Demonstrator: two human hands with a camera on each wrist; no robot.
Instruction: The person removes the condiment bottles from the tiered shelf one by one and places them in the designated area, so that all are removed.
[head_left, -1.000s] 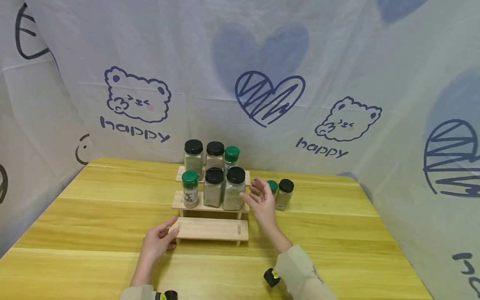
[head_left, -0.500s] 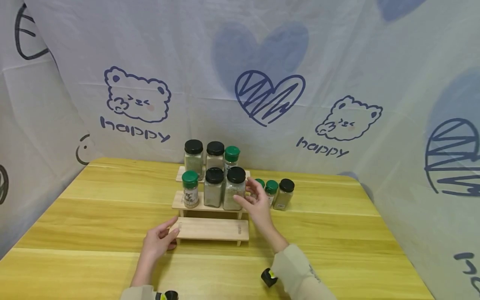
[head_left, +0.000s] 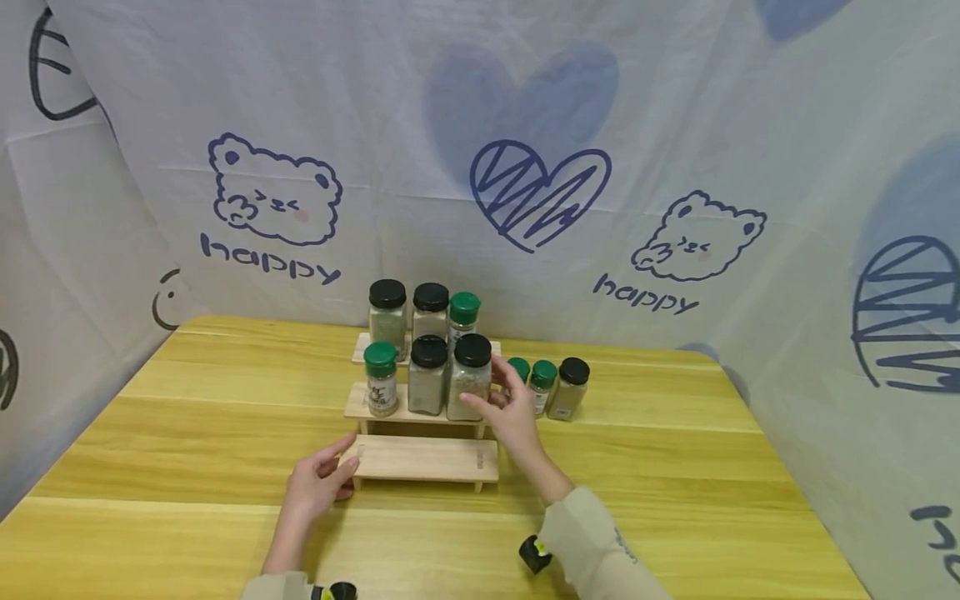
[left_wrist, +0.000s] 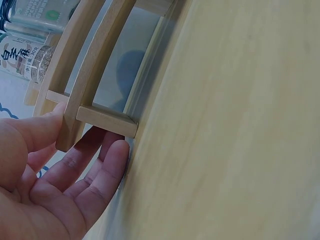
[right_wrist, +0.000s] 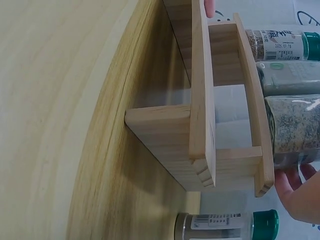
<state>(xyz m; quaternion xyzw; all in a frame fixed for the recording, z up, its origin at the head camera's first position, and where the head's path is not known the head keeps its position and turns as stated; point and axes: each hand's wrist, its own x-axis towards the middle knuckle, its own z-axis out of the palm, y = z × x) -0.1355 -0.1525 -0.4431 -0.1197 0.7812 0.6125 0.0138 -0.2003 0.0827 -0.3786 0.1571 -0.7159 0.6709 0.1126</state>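
A stepped wooden spice rack (head_left: 427,458) stands on the table, its lowest shelf bare. My left hand (head_left: 313,486) grips that shelf's left end; in the left wrist view the thumb lies at the board's edge and the fingers reach beneath. On the middle shelf are a green-capped shaker (head_left: 381,390), a black-lidded jar (head_left: 426,385) and, at the right, a larger black-lidded spice jar (head_left: 467,379). My right hand (head_left: 517,425) holds this larger jar, thumb across its front and fingers at its right side. Speckled contents fill the same spice jar (right_wrist: 295,122) in the right wrist view.
Two black-lidded jars (head_left: 387,321) and a green-capped shaker (head_left: 464,310) occupy the top shelf. Right of the rack, two green-capped shakers (head_left: 543,379) and a black-lidded jar (head_left: 569,390) stand on the wooden table (head_left: 660,483). A printed cloth (head_left: 525,100) hangs behind.
My right hand has moved left onto the larger spice jar, its thumb sliding across the front. The shakers behind that hand show more now. My left hand has stayed put on the rack.
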